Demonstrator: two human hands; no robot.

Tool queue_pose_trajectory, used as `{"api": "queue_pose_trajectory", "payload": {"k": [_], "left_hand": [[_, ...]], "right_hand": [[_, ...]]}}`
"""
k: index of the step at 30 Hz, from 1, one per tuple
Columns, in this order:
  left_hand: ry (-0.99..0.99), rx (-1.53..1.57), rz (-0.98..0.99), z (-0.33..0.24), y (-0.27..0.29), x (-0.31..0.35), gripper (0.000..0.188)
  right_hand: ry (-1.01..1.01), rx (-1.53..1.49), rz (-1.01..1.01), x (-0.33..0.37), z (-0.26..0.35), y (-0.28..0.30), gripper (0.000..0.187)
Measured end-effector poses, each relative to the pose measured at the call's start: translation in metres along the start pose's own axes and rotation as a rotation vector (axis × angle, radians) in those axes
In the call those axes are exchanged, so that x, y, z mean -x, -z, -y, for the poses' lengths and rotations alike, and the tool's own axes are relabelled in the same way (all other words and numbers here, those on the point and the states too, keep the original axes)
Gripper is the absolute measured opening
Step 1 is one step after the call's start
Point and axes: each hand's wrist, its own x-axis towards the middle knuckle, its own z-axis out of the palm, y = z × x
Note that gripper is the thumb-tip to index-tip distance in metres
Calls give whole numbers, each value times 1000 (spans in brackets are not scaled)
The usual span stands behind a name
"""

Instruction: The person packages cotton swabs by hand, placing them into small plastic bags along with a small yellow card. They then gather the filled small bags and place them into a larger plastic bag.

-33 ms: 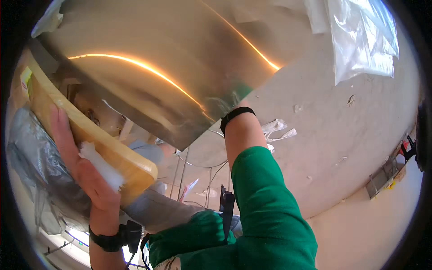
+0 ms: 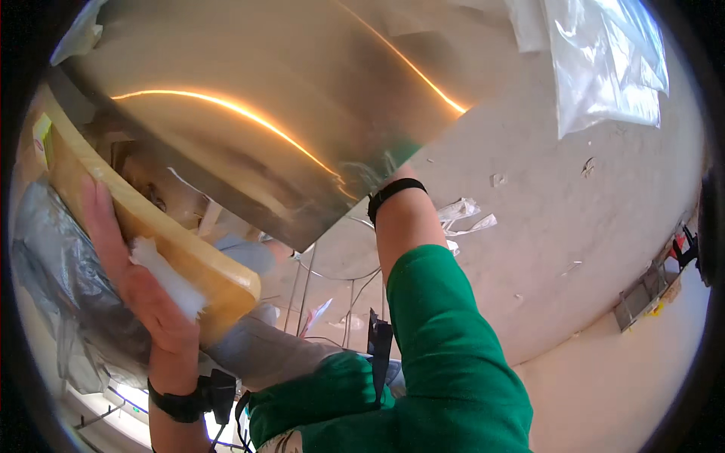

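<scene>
At the left, my left hand (image 2: 147, 291) lies with long, nearly straight fingers along the side of a curved yellow-tan wooden board (image 2: 177, 238). A white fluffy wad (image 2: 165, 275) is held between its palm and the board. My right hand (image 2: 400, 175) reaches up to the near edge of a large shiny metal-like sheet (image 2: 249, 166). Only the wrist, with a black band, and a bit of the hand show; the fingers are hidden by the sheet. Two glowing light lines and a green patch are reflected on the sheet.
Clear plastic film (image 2: 608, 72) lies at the upper right. Grey plastic wrapping (image 2: 68, 264) hangs left of the board. White scraps (image 2: 461, 215) lie on the grey floor (image 2: 559, 226). Thin metal rods (image 2: 306, 291) stand under the sheet. A metal frame (image 2: 642, 298) rests at the far right.
</scene>
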Motion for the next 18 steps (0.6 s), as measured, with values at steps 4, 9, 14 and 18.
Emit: {"api": "queue_pose_trajectory", "payload": {"k": [4,9,14,18], "left_hand": [[-31,-44,16,-4,-6,-2,68],[-31,-54,12,-1,-6,0,68],[-65,-81,19,5,-3,-1,68],[-23,-52,21,-1,-4,-2,69]], "right_hand": [[-16,-308,-181,12,1,19,32],[458,-262,-382,-21,21,74,32],[389,312,-11,-68,-1,73,32],[323,458,129,-77,-7,64,31]]}}
